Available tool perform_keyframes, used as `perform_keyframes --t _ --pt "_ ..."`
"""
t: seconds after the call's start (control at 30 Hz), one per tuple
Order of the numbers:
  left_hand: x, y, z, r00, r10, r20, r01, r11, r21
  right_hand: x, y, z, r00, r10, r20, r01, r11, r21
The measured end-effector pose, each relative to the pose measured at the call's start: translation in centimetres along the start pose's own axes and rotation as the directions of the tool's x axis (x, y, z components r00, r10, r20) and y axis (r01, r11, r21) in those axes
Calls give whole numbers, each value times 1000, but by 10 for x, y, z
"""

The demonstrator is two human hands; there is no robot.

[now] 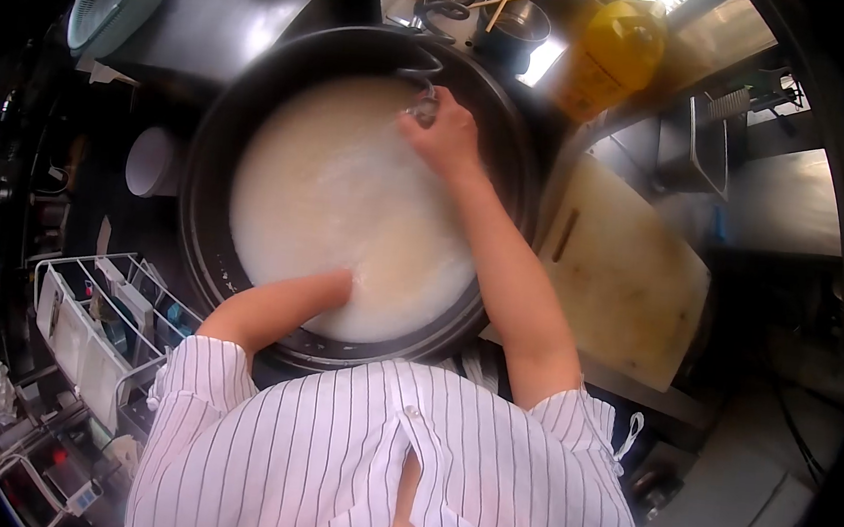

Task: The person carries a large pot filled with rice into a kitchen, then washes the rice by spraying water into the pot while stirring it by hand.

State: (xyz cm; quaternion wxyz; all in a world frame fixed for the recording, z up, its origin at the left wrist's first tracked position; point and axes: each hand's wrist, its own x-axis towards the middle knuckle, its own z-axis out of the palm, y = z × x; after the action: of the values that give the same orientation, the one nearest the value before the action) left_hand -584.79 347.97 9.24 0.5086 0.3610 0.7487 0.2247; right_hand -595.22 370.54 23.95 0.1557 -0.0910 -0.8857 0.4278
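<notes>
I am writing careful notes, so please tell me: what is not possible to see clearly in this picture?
All in the head view:
Left hand: hidden beneath the cloudy liquid; only the forearm shows.
Bottom of the dark pot: hidden by the same liquid.
Metal piece: partly covered by the right hand that holds it.
Any print on the yellow container: too blurred to read.
Items in the white wire rack: too small to identify.

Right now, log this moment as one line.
left hand: hidden under cloudy liquid | right hand: holding metallic nozzle over pot | pot: dark, round
</notes>
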Motion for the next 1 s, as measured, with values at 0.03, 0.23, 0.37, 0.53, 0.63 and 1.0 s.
perform_keyframes --t 0.03,0.23,0.37,0.53,0.63,1.0 --pt "9 9 1 1000 14 -18 -16 996 -83 0 1 1 1000 5 -14 -5 1000 -21" --pt "80 49 -31 947 0 -322 -144 895 -422 -2 -3 -3 1000 0 -19 1 999 42" --pt "105 47 -58 859 -75 -506 -151 908 -390 -3 0 -3 999 -21 -36 23 998 52" --pt "87 21 -97 733 -130 -668 -42 971 -235 -2 -2 -4 1000 2 -20 -2 1000 28" --pt "64 12 -116 643 -149 -751 58 988 -146 0 3 1 999 -23 -42 22 1000 -13" --pt "38 30 -125 793 -542 -277 -363 -56 -930 -3 -5 2 990 -15 138 -27 954 298"
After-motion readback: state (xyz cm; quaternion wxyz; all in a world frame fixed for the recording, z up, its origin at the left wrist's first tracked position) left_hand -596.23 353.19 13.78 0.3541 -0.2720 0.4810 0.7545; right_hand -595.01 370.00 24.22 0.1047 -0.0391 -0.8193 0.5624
